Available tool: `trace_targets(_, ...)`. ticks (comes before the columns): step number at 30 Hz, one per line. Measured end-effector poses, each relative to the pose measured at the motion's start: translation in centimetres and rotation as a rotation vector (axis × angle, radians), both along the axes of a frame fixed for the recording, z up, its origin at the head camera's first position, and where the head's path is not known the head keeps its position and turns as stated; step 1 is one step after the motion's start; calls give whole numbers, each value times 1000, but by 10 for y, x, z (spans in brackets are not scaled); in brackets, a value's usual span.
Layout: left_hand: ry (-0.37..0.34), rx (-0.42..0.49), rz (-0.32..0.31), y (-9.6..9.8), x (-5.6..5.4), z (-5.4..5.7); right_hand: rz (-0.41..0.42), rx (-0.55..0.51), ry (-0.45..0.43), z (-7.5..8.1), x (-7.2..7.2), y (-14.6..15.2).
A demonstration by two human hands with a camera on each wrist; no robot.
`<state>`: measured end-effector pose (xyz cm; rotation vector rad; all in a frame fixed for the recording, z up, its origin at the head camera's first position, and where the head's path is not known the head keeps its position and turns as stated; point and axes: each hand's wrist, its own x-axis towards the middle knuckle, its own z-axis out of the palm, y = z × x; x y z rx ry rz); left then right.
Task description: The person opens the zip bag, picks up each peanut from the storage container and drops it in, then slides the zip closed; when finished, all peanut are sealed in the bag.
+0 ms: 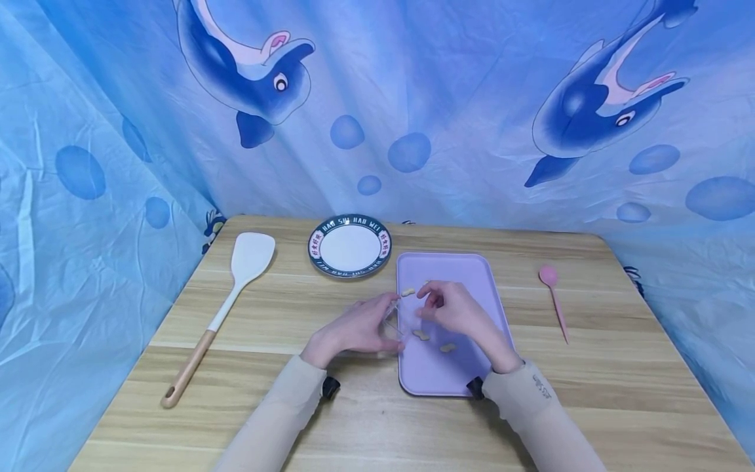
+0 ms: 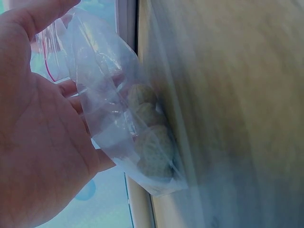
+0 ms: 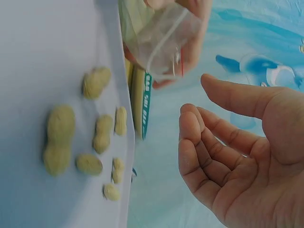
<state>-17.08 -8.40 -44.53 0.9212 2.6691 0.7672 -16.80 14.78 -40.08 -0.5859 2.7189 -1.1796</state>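
My left hand (image 1: 360, 328) grips a clear zip bag (image 2: 102, 90) at the left edge of the purple tray (image 1: 463, 272). A few unshelled peanuts (image 2: 154, 147) lie at the bottom of the bag, in the left wrist view. Over the tray, my right hand (image 1: 451, 308) is beside the bag's mouth. Its fingers are loosely bent, the thumb stands apart from them, and nothing is held. Several loose peanuts (image 3: 59, 140) are scattered on the tray, seen most plainly in the right wrist view; my right hand hides part of the tray in the head view.
A round plate (image 1: 350, 248) with a dark patterned rim sits behind the tray, to its left. At the far left lies a white spatula (image 1: 250, 255) with a wooden handle. A pink spoon (image 1: 548, 275) rests to the right of the tray. Printed blue curtains (image 1: 460, 190) stand behind the table.
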Motion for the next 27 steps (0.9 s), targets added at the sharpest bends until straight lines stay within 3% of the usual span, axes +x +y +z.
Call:
trace_targets(11, -10, -7, 2, 0, -1, 1, -17, 56, 15, 3, -13, 29)
trace_targets(27, -18, -5, 7, 1, 1, 4, 98, 233, -133, -12, -19, 45)
